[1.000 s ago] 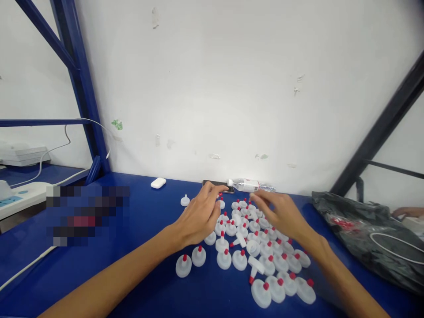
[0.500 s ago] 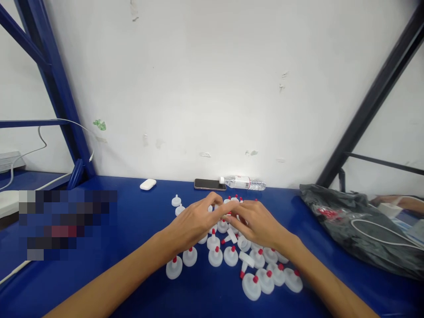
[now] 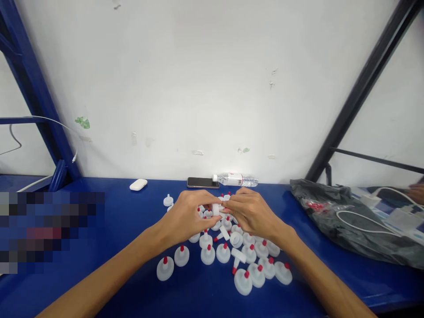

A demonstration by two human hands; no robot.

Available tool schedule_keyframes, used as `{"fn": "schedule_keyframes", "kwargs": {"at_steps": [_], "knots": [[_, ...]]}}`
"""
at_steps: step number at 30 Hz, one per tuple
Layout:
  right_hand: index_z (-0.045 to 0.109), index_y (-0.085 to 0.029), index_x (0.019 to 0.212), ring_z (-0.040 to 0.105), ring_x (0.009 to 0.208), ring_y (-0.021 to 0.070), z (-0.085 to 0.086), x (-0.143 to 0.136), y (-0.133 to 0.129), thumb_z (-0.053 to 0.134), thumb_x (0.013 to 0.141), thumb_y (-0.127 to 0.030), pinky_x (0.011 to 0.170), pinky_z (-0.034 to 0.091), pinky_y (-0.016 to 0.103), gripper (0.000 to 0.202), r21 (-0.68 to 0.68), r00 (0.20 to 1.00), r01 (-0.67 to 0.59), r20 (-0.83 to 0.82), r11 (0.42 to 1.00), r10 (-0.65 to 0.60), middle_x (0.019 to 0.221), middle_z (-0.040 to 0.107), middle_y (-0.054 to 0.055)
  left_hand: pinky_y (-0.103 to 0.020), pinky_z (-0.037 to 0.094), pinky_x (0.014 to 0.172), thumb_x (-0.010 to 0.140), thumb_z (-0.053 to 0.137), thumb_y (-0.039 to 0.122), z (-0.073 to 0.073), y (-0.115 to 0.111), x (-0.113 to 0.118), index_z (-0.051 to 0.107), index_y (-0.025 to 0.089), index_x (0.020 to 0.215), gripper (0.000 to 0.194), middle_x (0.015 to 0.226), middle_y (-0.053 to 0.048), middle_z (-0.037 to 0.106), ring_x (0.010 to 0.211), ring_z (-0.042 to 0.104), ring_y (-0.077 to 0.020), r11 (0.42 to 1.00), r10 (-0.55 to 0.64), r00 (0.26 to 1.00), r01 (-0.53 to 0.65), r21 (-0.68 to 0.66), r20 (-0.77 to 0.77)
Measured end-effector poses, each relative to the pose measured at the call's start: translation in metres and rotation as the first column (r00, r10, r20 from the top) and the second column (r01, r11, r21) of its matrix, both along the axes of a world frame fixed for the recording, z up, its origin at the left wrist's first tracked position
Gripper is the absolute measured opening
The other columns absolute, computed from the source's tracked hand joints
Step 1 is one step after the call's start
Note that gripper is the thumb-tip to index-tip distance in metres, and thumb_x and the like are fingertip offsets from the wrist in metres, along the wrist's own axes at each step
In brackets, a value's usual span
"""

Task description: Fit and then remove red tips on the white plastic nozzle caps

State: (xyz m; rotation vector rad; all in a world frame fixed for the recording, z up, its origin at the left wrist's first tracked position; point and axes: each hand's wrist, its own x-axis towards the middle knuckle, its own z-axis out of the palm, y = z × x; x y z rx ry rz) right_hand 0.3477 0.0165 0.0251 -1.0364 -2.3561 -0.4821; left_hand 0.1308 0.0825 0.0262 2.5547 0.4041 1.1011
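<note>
Between thumb and fingers, my left hand (image 3: 188, 214) grips a white cap (image 3: 216, 209) turned on its side. My right hand (image 3: 253, 212) pinches at the cap's right side; its fingertips hide what they hold there. Under and in front of both hands, several white caps with red tips (image 3: 208, 254) stand on the blue table (image 3: 132, 282). A few lie on their sides, such as the one (image 3: 238, 255) in front of my right hand. A white cap without a red tip (image 3: 168, 200) stands beyond my left wrist.
Along the wall lie a white case (image 3: 138, 184), a phone (image 3: 202, 182) and a clear bottle (image 3: 236, 179). A dark plastic bag (image 3: 318, 221) with a white cable is at the right. Part of a person's hand (image 3: 416, 193) shows at the right edge.
My left hand has opened wider around the white cap, which now shows between the hands. The view has shifted slightly, moving the table items left.
</note>
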Motion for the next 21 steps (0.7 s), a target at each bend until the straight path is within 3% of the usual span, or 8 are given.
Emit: {"fn": "schedule_keyframes", "kwargs": {"at_steps": [2,5,8,11,12,13,16,21], "knots": [[0.063,-0.016,0.087,0.048,0.056,0.0121,0.001,-0.002,-0.002,0.041,0.1,-0.014,0.079,0.04,0.032,0.026,-0.001,1.0,-0.022,0.01,1.0,0.022,0.063,0.058,-0.001,-0.026,0.054,0.065,0.076,0.076,0.026,0.006,-0.003,0.001,0.076,0.021,0.1,0.024,0.079,0.0,0.074,0.07,0.067,-0.0155,0.969,-0.002,0.997,-0.016,-0.246,-0.072],[0.063,-0.018,0.088,0.048,0.055,0.0119,0.0,-0.007,-0.005,0.039,0.096,-0.008,0.086,0.041,0.035,0.027,-0.001,0.999,-0.028,0.03,1.0,0.028,0.064,0.059,-0.001,-0.024,0.049,0.053,0.076,0.075,0.033,0.012,-0.006,-0.001,0.076,0.018,0.095,0.024,0.064,0.0,0.07,0.058,0.064,-0.0153,0.837,-0.06,0.987,-0.032,-0.546,-0.15],[0.065,-0.018,0.101,0.053,0.057,0.0122,0.003,0.0,-0.007,0.038,0.094,-0.006,0.095,0.041,0.039,0.031,-0.01,0.999,-0.026,0.045,1.0,0.026,0.068,0.064,-0.001,-0.024,0.048,0.052,0.077,0.074,0.038,0.015,-0.001,-0.01,0.076,0.015,0.086,0.025,0.062,-0.002,0.071,0.056,0.064,-0.0157,0.732,-0.152,0.975,0.0,-0.682,-0.162],[0.066,-0.02,0.107,0.063,0.069,0.0144,0.009,0.03,-0.004,0.04,0.097,-0.009,0.103,0.038,0.044,0.029,0.024,0.998,0.054,-0.026,0.998,-0.053,0.084,0.073,0.001,-0.029,0.055,0.061,0.074,0.077,0.044,0.019,0.014,-0.025,0.075,0.014,0.083,0.031,0.069,-0.007,0.075,0.067,0.071,-0.0215,0.659,-0.174,0.966,-0.028,-0.751,-0.189],[0.067,-0.021,0.106,0.064,0.072,0.0163,0.012,0.044,-0.001,0.045,0.1,-0.017,0.102,0.038,0.045,0.024,0.036,0.987,0.15,-0.063,0.988,-0.147,0.091,0.074,0.003,-0.03,0.055,0.062,0.072,0.078,0.045,0.02,0.021,-0.03,0.075,0.015,0.086,0.033,0.071,-0.007,0.075,0.069,0.071,-0.0219,0.678,-0.101,0.978,-0.068,-0.731,-0.185],[0.069,-0.022,0.106,0.064,0.076,0.019,0.013,0.058,0.001,0.047,0.101,-0.025,0.1,0.04,0.046,0.022,0.039,0.961,0.263,-0.094,0.964,-0.259,0.093,0.075,0.004,-0.03,0.055,0.065,0.073,0.077,0.046,0.021,0.027,-0.035,0.075,0.017,0.091,0.034,0.076,-0.006,0.076,0.073,0.071,-0.0212,0.734,-0.027,0.986,-0.093,-0.673,-0.165],[0.073,-0.022,0.106,0.065,0.086,0.0248,0.014,0.095,0.009,0.047,0.1,-0.034,0.084,0.047,0.041,0.03,-0.103,0.86,0.497,-0.072,0.861,-0.505,0.101,0.073,0.009,-0.028,0.053,0.066,0.08,0.069,0.048,0.018,0.042,-0.04,0.071,0.02,0.098,0.033,0.092,-0.005,0.075,0.076,0.068,-0.0189,0.845,0.144,0.981,-0.189,-0.501,-0.128],[0.077,-0.021,0.099,0.067,0.088,0.0257,0.0,0.117,0.019,0.058,0.089,-0.024,0.075,0.047,0.034,0.022,-0.421,0.774,0.597,0.078,0.683,-0.628,0.1,0.074,0.009,-0.03,0.05,0.065,0.087,0.06,0.045,-0.006,0.051,-0.034,0.069,0.022,0.093,0.026,0.092,-0.003,0.072,0.069,0.061,-0.0166,0.915,0.283,0.941,-0.323,-0.242,-0.187]]}}
